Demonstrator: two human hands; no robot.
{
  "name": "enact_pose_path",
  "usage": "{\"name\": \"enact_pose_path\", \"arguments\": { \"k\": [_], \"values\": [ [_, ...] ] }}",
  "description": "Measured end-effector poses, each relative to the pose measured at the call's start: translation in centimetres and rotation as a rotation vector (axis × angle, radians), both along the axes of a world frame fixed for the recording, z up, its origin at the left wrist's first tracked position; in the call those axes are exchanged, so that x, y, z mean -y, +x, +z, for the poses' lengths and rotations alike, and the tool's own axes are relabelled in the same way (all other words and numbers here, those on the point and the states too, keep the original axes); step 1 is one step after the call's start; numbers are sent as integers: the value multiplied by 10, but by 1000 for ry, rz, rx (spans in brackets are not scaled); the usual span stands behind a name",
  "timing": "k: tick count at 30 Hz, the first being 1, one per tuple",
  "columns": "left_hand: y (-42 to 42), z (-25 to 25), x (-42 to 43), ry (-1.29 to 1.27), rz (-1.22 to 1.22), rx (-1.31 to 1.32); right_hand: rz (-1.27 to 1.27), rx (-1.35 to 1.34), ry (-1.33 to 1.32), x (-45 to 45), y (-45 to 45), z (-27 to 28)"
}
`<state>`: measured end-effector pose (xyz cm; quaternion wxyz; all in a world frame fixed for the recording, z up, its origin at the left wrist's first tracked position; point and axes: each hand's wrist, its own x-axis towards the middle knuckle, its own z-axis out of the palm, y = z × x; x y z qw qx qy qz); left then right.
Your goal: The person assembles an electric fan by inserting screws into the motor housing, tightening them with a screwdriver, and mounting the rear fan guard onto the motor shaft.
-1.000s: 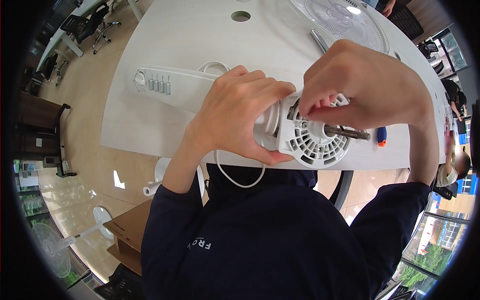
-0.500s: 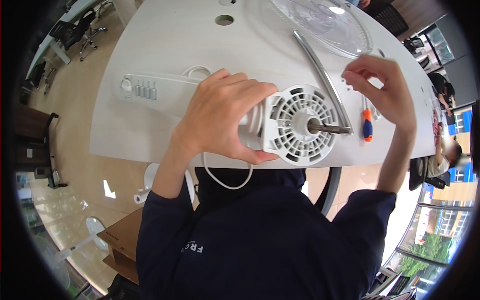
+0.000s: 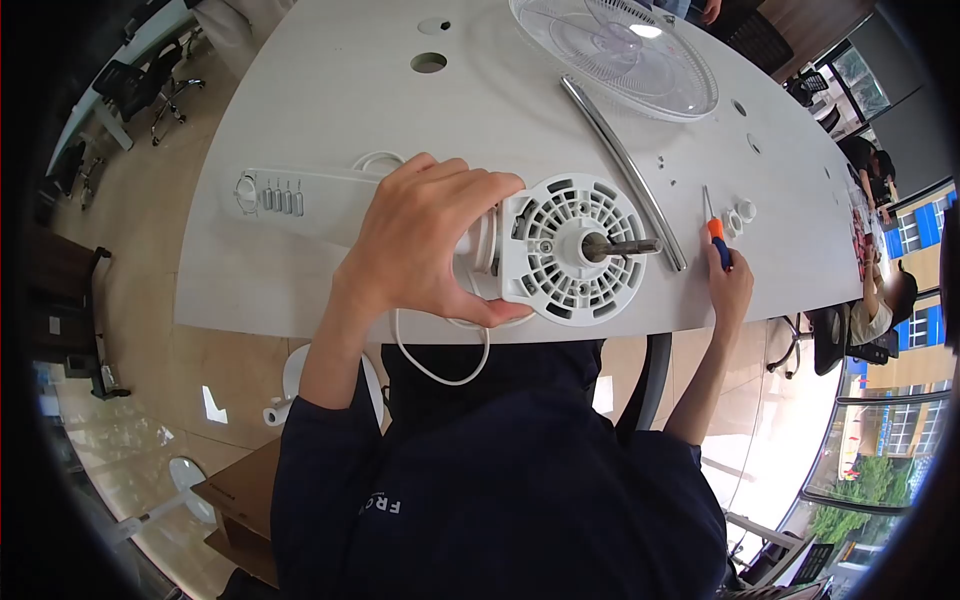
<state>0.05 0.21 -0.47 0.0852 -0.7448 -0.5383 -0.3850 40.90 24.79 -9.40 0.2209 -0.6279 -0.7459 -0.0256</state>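
Your left hand (image 3: 420,235) clasps the fan motor (image 3: 572,298) over the bench's (image 3: 300,110) near edge, your right hand (image 3: 732,290) pinches the screwdriver's (image 3: 717,232) handle; the floor-side cardboard box's (image 3: 240,495) contents are indistinct.

White table (image 3: 500,110); on it, fan grille (image 3: 612,52), metal pole (image 3: 626,174), screwdriver (image 3: 716,229), small white parts (image 3: 747,210), buttoned column (image 3: 325,206)

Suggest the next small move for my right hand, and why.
Probably lift the screwdriver from the table: your right hand has its handle between thumb and fingers, while your left hand holds the motor.
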Motion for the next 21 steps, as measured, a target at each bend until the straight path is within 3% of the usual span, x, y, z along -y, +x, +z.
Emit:
{"name": "enact_pose_path", "arguments": {
  "k": [2,3,7,9,11,12,13,14,16,17,19,21],
  "values": [
    [1,-3,-1,-14,4,49,27,-332,-60,4,2,14],
    [1,-2,-2,-8,7,42,36,-587,-107,27,-17,47],
    [1,-3,-2,-19,2,41,379,-943,133,53,-31,107],
    [1,-7,-3,0,0,39,621,-1276,222,61,-51,130],
    [0,-10,-4,30,-2,36,819,-1458,191,68,-68,153],
    [0,-9,-5,34,-3,29,1110,-1490,-15,66,-63,159],
    [1,-8,-4,24,2,39,1113,-1494,-10,71,-73,173],
    [1,-8,-4,11,6,50,1433,-1409,-199,78,-87,186],
    [1,-9,-3,12,9,29,1706,-1226,-326,93,-111,197],
    [0,-9,-3,14,13,15,1687,-1150,-267,105,-124,201],
    [1,-6,-1,3,20,4,1416,-985,-36,131,-151,203],
    [1,-5,0,-12,29,-7,1331,-890,6,142,-165,201]
  ]
}}
